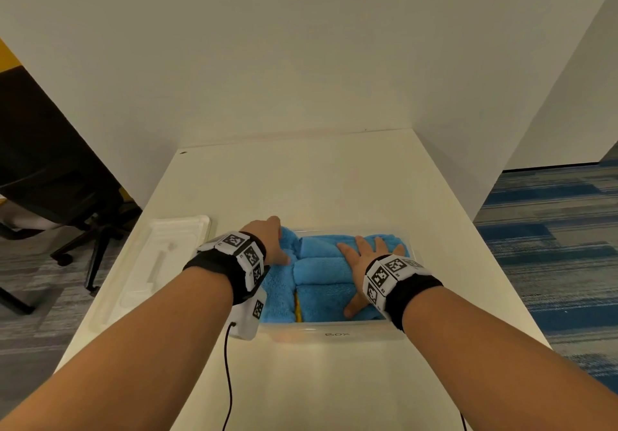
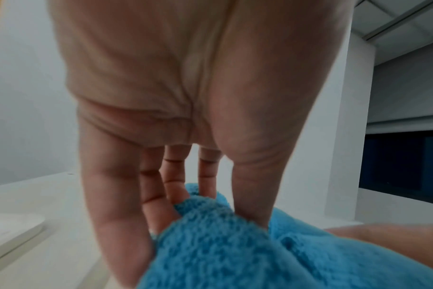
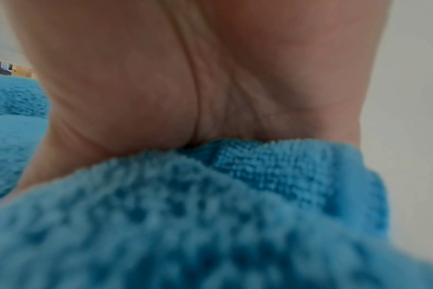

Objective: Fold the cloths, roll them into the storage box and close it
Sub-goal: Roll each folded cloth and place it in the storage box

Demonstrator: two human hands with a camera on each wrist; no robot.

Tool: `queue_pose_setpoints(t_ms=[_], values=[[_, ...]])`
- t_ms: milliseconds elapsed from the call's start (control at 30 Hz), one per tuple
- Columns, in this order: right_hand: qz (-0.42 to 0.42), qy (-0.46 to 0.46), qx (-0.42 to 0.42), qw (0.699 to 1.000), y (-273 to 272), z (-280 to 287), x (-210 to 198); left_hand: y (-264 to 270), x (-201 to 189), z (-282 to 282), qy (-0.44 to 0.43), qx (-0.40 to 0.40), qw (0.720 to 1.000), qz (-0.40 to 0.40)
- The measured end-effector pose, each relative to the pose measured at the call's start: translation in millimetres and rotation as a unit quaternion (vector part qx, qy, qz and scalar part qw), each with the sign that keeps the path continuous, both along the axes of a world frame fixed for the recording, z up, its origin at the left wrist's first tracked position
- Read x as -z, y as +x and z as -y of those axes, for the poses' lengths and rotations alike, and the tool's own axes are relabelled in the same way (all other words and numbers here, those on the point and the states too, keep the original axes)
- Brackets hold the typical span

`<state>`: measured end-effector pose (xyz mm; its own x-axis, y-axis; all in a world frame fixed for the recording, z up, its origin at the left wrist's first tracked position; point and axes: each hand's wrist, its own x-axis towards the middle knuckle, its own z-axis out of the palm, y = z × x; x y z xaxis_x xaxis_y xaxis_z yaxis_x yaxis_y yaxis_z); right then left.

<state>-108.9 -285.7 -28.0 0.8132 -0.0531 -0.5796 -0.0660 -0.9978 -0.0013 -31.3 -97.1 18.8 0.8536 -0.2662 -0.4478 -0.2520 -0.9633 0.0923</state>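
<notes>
Both hands are lying on blue cloths (image 1: 321, 268) packed into one clear storage box (image 1: 334, 330) at the tabletop's (image 1: 301, 179) near edge. One left hand (image 1: 272, 241) is pressing straight fingers (image 2: 106, 195) into the box's left-end cloth; one right hand (image 1: 363, 263) is resting flat, fingers spread, on three rolled cloths. One white lid (image 1: 150, 270) is lying just beside the box, along the left edge.

Fluffy looped terry cloths (image 1: 321, 268); clear glossy plastic box (image 1: 334, 332); smooth matt table (image 1: 301, 179).
</notes>
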Motion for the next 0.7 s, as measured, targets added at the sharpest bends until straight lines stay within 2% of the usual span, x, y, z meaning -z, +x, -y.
queue_pose_setpoints(t_ms=[333, 433, 533, 600, 700], values=[[0.010, -0.036, -0.027, 0.999, 6.4, -7.3, -16.0, -3.6, 6.4, -3.6, -0.034, 0.010, 0.999, 0.001], [0.020, -0.033, -0.042, 0.998, 8.7, -20.3, -26.7, -0.8, 4.3, -8.6, -0.092, -0.041, 0.993, -0.055], [0.034, 0.003, -0.075, 0.997, 8.3, -36.7, -32.7, 2.7, -2.9, -18.1, -0.188, -0.127, 0.962, -0.153], [0.041, 0.024, -0.090, 0.995, 8.5, -46.1, -29.7, 3.1, -7.8, -23.8, -0.178, -0.121, 0.959, -0.186], [0.046, 0.023, -0.091, 0.995, 10.8, -52.2, -18.5, -1.0, -7.9, -27.1, -0.112, -0.061, 0.976, -0.178]])
